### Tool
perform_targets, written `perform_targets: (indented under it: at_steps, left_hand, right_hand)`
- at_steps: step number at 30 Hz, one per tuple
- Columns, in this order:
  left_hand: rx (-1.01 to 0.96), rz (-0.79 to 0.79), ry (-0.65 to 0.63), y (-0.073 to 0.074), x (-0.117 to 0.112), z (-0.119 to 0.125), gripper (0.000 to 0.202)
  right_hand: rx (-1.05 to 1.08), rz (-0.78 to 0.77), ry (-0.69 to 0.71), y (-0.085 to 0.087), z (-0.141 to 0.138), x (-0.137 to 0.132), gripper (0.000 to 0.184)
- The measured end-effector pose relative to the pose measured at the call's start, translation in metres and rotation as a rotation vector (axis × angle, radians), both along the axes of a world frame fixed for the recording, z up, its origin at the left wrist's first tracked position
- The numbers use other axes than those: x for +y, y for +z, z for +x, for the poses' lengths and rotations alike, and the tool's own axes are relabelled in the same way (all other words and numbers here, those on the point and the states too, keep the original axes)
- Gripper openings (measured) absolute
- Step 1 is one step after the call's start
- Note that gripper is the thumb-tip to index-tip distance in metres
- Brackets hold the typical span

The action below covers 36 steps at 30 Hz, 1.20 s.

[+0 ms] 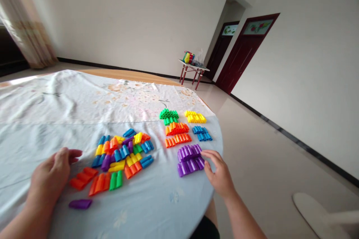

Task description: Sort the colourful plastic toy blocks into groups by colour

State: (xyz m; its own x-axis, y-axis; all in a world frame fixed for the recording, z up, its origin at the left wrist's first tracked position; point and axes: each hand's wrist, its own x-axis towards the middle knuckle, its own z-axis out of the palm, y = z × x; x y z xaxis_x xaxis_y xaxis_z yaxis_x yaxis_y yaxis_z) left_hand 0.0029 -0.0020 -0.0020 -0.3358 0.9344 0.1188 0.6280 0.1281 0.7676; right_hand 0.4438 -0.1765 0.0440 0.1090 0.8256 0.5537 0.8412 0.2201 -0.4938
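My left hand (pixel 53 173) rests at the left of a mixed pile of plastic tube-shaped blocks (pixel 125 152), its fingers loosely stretched and nothing visible in them. Close to it lie orange blocks (pixel 83 178) and a lone purple block (pixel 80 204). On the right, my right hand (pixel 220 173) has thumb and fingers apart at the right end of the stacked purple blocks (pixel 190 160); its fingertips are at or touching them. Behind these are groups sorted by colour: orange blocks (pixel 177 134), blue blocks (pixel 202 133), green blocks (pixel 169 116) and yellow blocks (pixel 195 117).
A round table carries a pale blue and floral cloth (pixel 151 209), its curved edge just right of the purple stack. Beyond, a small table (pixel 193 65) holds bags near dark red doors (pixel 244 54). Something white (pixel 316 213) stands on the floor at lower right.
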Motion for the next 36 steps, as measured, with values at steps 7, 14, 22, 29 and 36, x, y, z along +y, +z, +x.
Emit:
perform_targets:
  at_steps: [7, 14, 22, 29, 36]
  left_hand:
    - [-0.148, -0.057, -0.012, 0.006, -0.002, 0.004, 0.043]
    - [-0.205, -0.025, -0.036, 0.01, -0.008, 0.006, 0.044]
    - [-0.212, -0.012, -0.04, 0.01, -0.01, 0.007, 0.046]
    - [-0.188, 0.003, -0.031, 0.007, -0.008, 0.007, 0.047]
    - [-0.165, 0.007, -0.03, 0.007, -0.008, 0.007, 0.047]
  right_hand:
    - [0.106, -0.046, 0.324, 0.02, -0.107, 0.046, 0.027]
    - [-0.004, -0.12, 0.492, 0.002, -0.172, 0.078, 0.024]
    - [-0.131, -0.16, 0.506, -0.014, -0.171, 0.069, 0.025]
    - [-0.11, -0.155, 0.511, -0.011, -0.166, 0.067, 0.03]
    - [-0.15, -0.154, 0.484, -0.013, -0.168, 0.066, 0.026]
